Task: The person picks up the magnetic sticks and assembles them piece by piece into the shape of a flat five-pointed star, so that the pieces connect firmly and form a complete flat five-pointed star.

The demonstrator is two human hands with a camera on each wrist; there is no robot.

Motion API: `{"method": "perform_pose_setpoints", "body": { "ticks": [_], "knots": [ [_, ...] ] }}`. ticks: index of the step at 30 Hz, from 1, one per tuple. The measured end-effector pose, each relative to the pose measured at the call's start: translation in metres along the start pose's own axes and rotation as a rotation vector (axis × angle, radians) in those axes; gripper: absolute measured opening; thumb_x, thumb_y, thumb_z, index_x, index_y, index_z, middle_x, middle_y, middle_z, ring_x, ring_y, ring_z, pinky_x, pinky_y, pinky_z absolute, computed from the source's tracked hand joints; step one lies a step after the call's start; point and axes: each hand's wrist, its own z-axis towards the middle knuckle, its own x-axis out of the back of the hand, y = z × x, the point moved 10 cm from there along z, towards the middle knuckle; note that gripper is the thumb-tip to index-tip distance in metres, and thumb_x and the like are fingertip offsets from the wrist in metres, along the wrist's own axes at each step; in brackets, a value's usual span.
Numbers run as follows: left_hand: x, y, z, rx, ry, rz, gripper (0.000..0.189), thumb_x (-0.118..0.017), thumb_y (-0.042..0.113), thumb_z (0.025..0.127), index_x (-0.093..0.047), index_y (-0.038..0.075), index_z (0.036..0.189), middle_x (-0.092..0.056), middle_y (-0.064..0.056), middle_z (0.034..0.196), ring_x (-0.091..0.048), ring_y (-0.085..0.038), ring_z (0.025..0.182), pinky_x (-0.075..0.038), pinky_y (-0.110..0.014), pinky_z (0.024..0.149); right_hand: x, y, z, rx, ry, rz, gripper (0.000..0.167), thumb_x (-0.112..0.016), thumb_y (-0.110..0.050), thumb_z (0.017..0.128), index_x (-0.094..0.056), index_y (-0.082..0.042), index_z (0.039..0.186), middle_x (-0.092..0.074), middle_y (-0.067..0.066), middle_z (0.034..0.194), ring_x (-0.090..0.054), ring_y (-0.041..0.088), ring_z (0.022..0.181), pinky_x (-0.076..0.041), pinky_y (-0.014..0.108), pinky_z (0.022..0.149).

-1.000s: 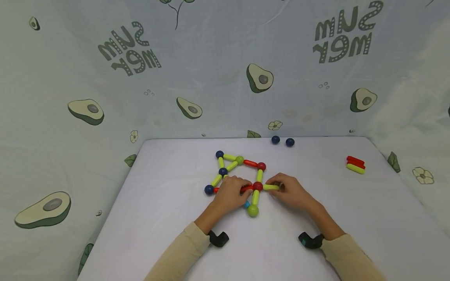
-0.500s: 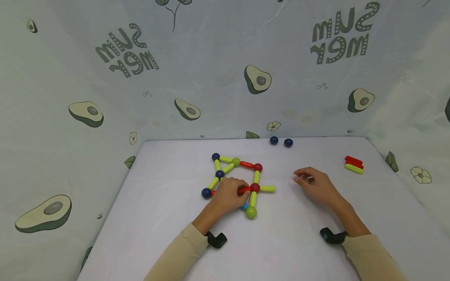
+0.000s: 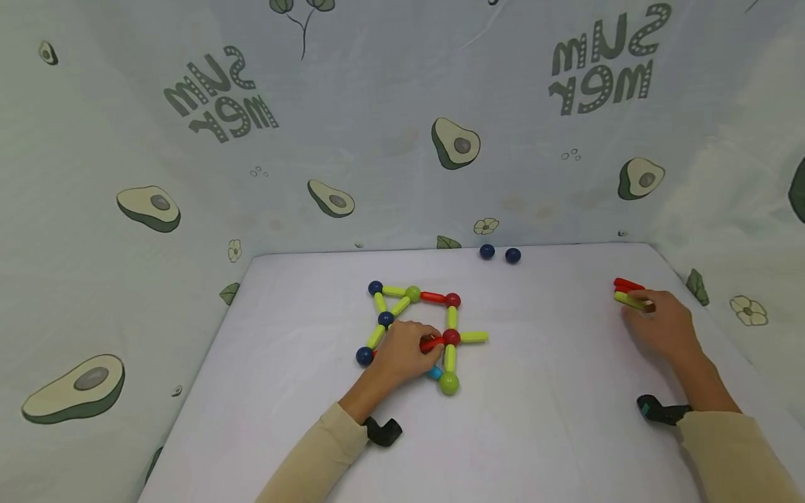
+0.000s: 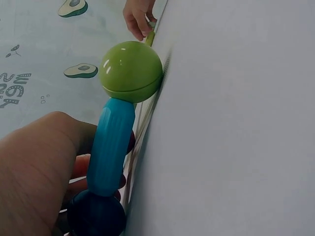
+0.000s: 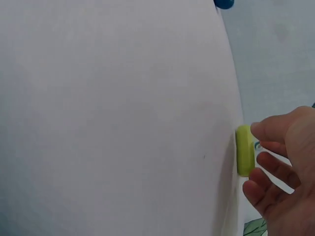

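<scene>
Between its thumb and fingers my left hand [image 3: 405, 349] pinches a red magnetic stick [image 3: 430, 344], joined to a red ball [image 3: 451, 337]. Around it lies a frame of lime, red and blue sticks with balls at the joints. A loose-ended lime stick [image 3: 474, 337] points right from that ball. Close by the palm, the left wrist view has a blue stick [image 4: 110, 147] between a green ball [image 4: 130, 71] and a dark blue ball [image 4: 96, 214]. At far right my right hand [image 3: 666, 325] reaches a lime stick [image 5: 244, 151], fingers loosely bent and apart around it.
Beside that lime stick lie red sticks [image 3: 629, 283]. Two dark blue balls [image 3: 487, 251] sit at the back edge of the white table [image 3: 541, 419]. A printed avocado cloth [image 3: 390, 126] hangs behind.
My right hand has left the lime stick beside the red ball and moved right to the spare sticks. My left hand stays at the frame, whose left side has shifted slightly toward me.
</scene>
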Motion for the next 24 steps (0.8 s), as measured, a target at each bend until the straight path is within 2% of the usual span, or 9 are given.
{"method": "perform_pose_setpoints", "body": {
  "ticks": [3, 7, 10, 13, 17, 21, 24],
  "knots": [
    [0.000, 0.000, 0.000, 0.001, -0.003, -0.002, 0.022, -0.072, 0.033, 0.095, -0.080, 0.017, 0.108, -0.067, 0.010, 0.074, -0.055, -0.002, 0.069, -0.044, -0.012, 0.058, 0.002, 0.009, 0.003, -0.013, 0.003, -0.038, 0.049, -0.057, -0.019, 0.102, -0.049, 0.011, 0.139, -0.040, 0.041, 0.137, -0.045, 0.054, 0.115, -0.045, 0.069, 0.089],
    [0.000, 0.000, 0.000, -0.004, -0.001, -0.002, 0.021, -0.072, 0.032, 0.095, -0.080, 0.017, 0.107, -0.065, 0.011, 0.071, -0.053, -0.002, 0.066, -0.043, -0.013, 0.056, 0.000, 0.011, 0.005, 0.001, 0.003, -0.067, 0.050, -0.059, -0.016, 0.100, -0.048, 0.014, 0.139, -0.043, 0.040, 0.130, -0.046, 0.054, 0.110, -0.045, 0.069, 0.089],
    [0.000, 0.000, -0.001, -0.008, 0.002, 0.000, 0.021, -0.072, 0.032, 0.095, -0.080, 0.016, 0.106, -0.064, 0.011, 0.069, -0.053, -0.002, 0.065, -0.043, -0.013, 0.055, -0.002, 0.007, 0.004, 0.013, 0.004, -0.068, 0.045, -0.061, -0.013, 0.098, -0.052, 0.013, 0.134, -0.046, 0.039, 0.122, -0.047, 0.053, 0.106, -0.047, 0.068, 0.086],
    [0.001, 0.000, -0.002, -0.010, 0.004, -0.003, 0.021, -0.072, 0.032, 0.094, -0.080, 0.016, 0.106, -0.065, 0.011, 0.070, -0.053, -0.001, 0.065, -0.043, -0.012, 0.055, -0.005, 0.000, 0.002, 0.035, -0.009, -0.045, 0.038, -0.062, -0.011, 0.098, -0.057, 0.011, 0.129, -0.049, 0.039, 0.122, -0.048, 0.053, 0.106, -0.047, 0.067, 0.084],
    [0.001, 0.000, -0.002, -0.012, 0.003, -0.013, 0.020, -0.072, 0.031, 0.095, -0.080, 0.016, 0.105, -0.065, 0.012, 0.070, -0.053, 0.000, 0.063, -0.044, -0.012, 0.055, -0.015, -0.020, 0.000, 0.097, -0.027, -0.003, 0.034, -0.063, -0.011, 0.098, -0.060, 0.010, 0.126, -0.058, 0.035, 0.118, -0.053, 0.048, 0.104, -0.049, 0.054, 0.077],
    [0.001, -0.001, -0.003, -0.013, 0.004, -0.016, 0.021, -0.072, 0.031, 0.094, -0.080, 0.016, 0.105, -0.065, 0.011, 0.069, -0.053, 0.000, 0.063, -0.044, -0.012, 0.055, -0.025, -0.054, -0.004, 0.167, -0.018, 0.033, 0.031, -0.067, -0.011, 0.097, -0.064, 0.007, 0.122, -0.064, 0.030, 0.112, -0.057, 0.042, 0.099, -0.046, 0.038, 0.073],
    [0.000, -0.002, -0.003, -0.017, 0.007, -0.023, 0.021, -0.072, 0.031, 0.094, -0.080, 0.015, 0.106, -0.066, 0.011, 0.070, -0.054, 0.000, 0.063, -0.044, -0.012, 0.055, -0.037, -0.082, -0.008, 0.189, -0.028, 0.063, 0.030, -0.068, -0.012, 0.096, -0.065, 0.005, 0.121, -0.065, 0.028, 0.114, -0.058, 0.041, 0.101, -0.049, 0.040, 0.075]
  ]
}}
